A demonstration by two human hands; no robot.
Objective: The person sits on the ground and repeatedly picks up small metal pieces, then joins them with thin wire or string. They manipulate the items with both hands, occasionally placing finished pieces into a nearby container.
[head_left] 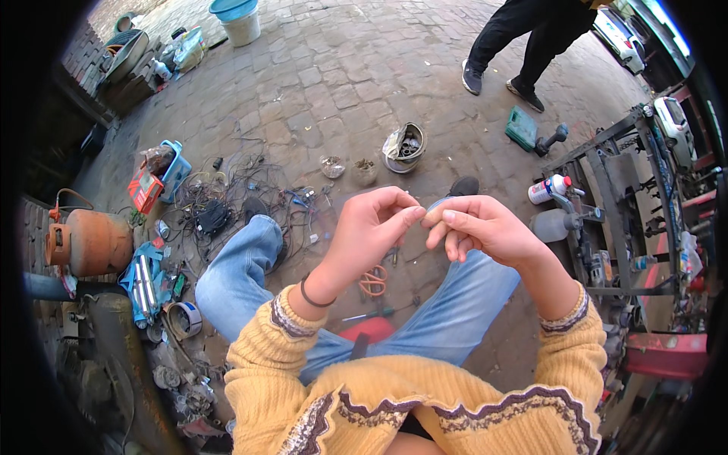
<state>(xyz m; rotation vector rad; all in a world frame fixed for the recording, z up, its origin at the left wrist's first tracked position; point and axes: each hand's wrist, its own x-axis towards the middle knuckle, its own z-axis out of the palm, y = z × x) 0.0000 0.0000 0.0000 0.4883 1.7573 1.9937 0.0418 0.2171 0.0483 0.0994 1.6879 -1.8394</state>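
Both hands are raised in front of me above my knees, their fingertips almost meeting. My left hand (377,225) has its thumb pressed to the forefinger in a pinch. Whatever lies between them, if anything, is too small to make out. Thumb and forefinger of my right hand (485,230) are also brought together, with the other fingers loosely curled below. Beneath the hands, orange-handled scissors (372,281) lie on the paving. A screwdriver (370,314) rests nearer to me, close to a red seat (367,330) between my legs.
Tangled wires (235,186) spread at the left, beside a blue basket (176,173) and an orange gas cylinder (97,243). A bucket of metal parts (405,147) stands ahead. Metal racking (607,182) fills the right. Another person's legs (527,38) are at the far right.
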